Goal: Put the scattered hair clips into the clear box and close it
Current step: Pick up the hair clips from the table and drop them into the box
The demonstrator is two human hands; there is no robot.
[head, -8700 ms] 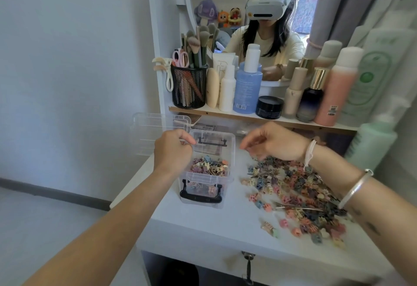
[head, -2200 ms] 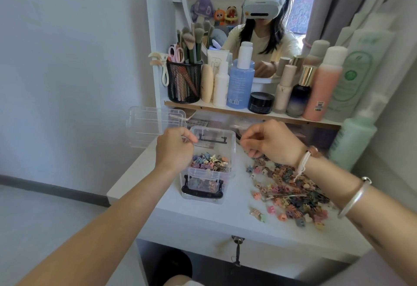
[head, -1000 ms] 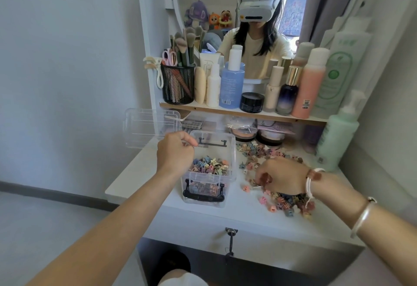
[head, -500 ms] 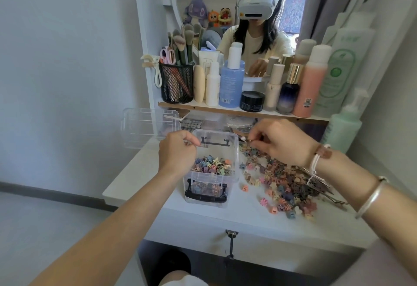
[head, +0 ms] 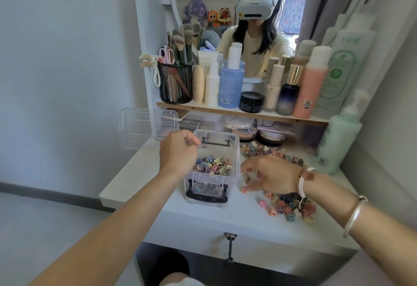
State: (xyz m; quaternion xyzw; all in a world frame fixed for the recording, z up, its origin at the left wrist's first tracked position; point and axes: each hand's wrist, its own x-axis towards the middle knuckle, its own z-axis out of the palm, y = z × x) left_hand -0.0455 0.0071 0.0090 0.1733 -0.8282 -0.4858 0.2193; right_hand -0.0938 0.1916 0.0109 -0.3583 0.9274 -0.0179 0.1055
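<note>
The clear box with black latches stands open on the white dressing table, partly filled with small pastel hair clips. My left hand grips the box's left rim. More clips lie scattered to the right of the box. My right hand is low over this pile, just right of the box, fingers curled and blurred; whether it holds a clip is not visible. The clear lid lies behind and left of the box.
A shelf above the table carries bottles, a black jar and a mesh brush holder. A green pump bottle stands at the right. Compacts sit under the shelf. A mirror behind shows a person in a headset.
My right hand has dropped from beside the box's far rim down onto the scattered clips right of the box. My left hand stays on the box's rim.
</note>
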